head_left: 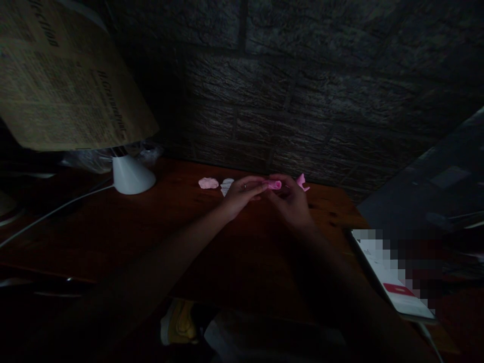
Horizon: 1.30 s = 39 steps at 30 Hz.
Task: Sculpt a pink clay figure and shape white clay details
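A small bright pink roll (275, 185), of soft-looking material with a spiral end, is held up between my two hands over the wooden table. My left hand (244, 194) pinches its left end between thumb and fingers. Curled around its right side, my right hand (293, 201) grips it with the thumb below and fingers above. A pale pink flat piece (208, 183) lies left of my hands. Partly behind my left hand lies a crumpled white piece (227, 186). Just beyond my right hand is a pink piece with pointed ends (302, 181).
A lamp with a newspaper-print shade (75, 85) and white base (132, 175) stands at the left, its cord trailing. A phone or tablet (399, 290) lies at the table's right edge with a cable. A dark brick wall (257, 85) rises behind the table (159, 227).
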{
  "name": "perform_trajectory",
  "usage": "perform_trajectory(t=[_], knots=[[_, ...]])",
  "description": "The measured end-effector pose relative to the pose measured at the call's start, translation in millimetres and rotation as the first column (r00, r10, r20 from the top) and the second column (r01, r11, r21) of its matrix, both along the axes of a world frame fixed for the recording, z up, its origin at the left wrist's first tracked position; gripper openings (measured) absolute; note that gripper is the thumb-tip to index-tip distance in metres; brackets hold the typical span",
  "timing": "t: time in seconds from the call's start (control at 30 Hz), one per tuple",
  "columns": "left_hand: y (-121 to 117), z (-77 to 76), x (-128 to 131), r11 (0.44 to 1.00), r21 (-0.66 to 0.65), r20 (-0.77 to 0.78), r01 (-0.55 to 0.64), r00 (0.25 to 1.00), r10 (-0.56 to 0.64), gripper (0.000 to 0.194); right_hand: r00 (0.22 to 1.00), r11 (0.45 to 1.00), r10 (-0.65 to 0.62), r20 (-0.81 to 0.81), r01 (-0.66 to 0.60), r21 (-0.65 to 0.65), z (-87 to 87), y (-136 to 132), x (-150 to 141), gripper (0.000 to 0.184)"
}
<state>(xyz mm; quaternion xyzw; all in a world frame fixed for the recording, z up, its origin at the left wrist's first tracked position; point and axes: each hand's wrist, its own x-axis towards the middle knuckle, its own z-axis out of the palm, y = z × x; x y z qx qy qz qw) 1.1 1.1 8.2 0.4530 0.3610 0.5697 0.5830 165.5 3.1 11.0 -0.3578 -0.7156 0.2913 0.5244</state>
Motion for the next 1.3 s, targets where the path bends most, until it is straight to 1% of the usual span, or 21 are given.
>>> perform_trajectory(t=[0.13, 0.2, 0.37, 0.47, 0.57, 0.77, 0.9, 1.0, 1.1, 1.17, 1.23, 1.3], knots=[[1.5, -0.1, -0.8, 0.998, -0.049, 0.036, -0.024, 0.999, 0.026, 0.016, 1.0, 1.0, 0.003, 0.009, -0.003, -0.004, 0.9, -0.2, 0.0, 0.033], [2.2, -0.5, -1.5, 0.998, -0.063, 0.042, -0.027, 0.999, 0.03, 0.015, 1.0, 1.0, 0.004, 0.015, -0.004, 0.001, 0.7, 0.4, 0.1, 0.034], [1.5, 0.8, -2.8, 0.999, -0.049, 0.0, -0.017, 1.0, 0.017, 0.02, 1.0, 1.0, -0.014, -0.002, 0.014, -0.026, -0.4, 1.7, -0.5, 0.041], [0.4, 1.6, -2.9, 0.998, -0.057, -0.017, -0.021, 1.0, 0.02, 0.018, 0.999, 0.999, 0.002, -0.041, -0.004, -0.05, -1.0, 1.7, -1.8, 0.045], [-0.1, 1.4, -2.9, 0.998, -0.05, -0.018, -0.028, 0.999, 0.027, 0.018, 0.998, 0.999, -0.002, -0.067, -0.001, -0.048, -2.4, 1.9, -3.0, 0.047], [-1.7, 2.4, -2.2, 0.998, -0.027, -0.021, -0.059, 0.998, 0.058, 0.019, 0.995, 0.994, -0.023, -0.093, 0.013, -0.105, -4.2, 3.4, -4.3, 0.045], [-2.0, 3.1, -1.7, 0.997, -0.023, -0.032, -0.075, 0.997, 0.074, 0.02, 0.996, 0.995, -0.018, -0.084, 0.01, -0.102, -4.9, 4.3, -3.7, 0.043], [-0.3, 2.9, -2.2, 0.993, -0.082, 0.009, -0.081, 0.997, 0.082, 0.019, 0.999, 0.997, -0.017, -0.045, 0.014, -0.072, -7.8, 6.3, -1.8, 0.042], [2.3, 3.5, -3.8, 0.98, -0.178, 0.112, -0.083, 0.988, 0.104, 0.015, 1.0, 0.998, -0.005, -0.013, 0.005, -0.059, -11.2, 8.8, 0.7, 0.046], [3.4, 4.7, -5.0, 0.973, -0.219, 0.176, -0.074, 0.978, 0.114, 0.013, 1.0, 0.998, -0.014, 0.003, 0.014, -0.065, -12.2, 9.9, 2.0, 0.049], [3.1, 6.2, -5.5, 0.973, -0.223, 0.205, -0.062, 0.973, 0.109, 0.014, 1.0, 0.997, -0.029, 0.008, 0.029, -0.075, -11.5, 10.3, 2.7, 0.05], [1.6, 7.6, -4.9, 0.979, -0.195, 0.182, -0.054, 0.979, 0.09, 0.02, 0.999, 0.996, -0.034, -0.011, 0.033, -0.088, -9.4, 9.9, 3.0, 0.048]])
